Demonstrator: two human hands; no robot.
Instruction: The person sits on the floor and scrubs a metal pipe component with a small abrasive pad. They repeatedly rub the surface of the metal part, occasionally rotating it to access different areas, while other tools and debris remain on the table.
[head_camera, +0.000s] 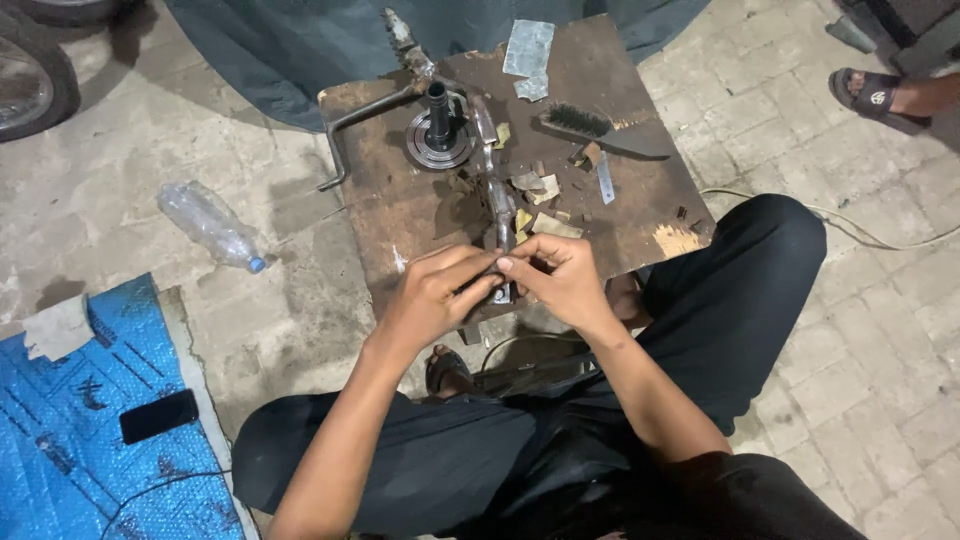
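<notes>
We see a low tabletop (400, 215) on the paved floor (870, 380), just ahead of the seated person's knees. At its near edge the left hand (430, 300) and right hand (565, 280) meet, each grip closed on the near end of a long metal part (490, 160) that runs away toward the far edge. A round bearing piece (438, 135) stands left of that part, a brush (600, 130) lies right of it. A plastic bottle (212, 226) lies on the floor left of the tabletop; a phone (158, 415) lies on a mat (60, 470) further left and nearer
</notes>
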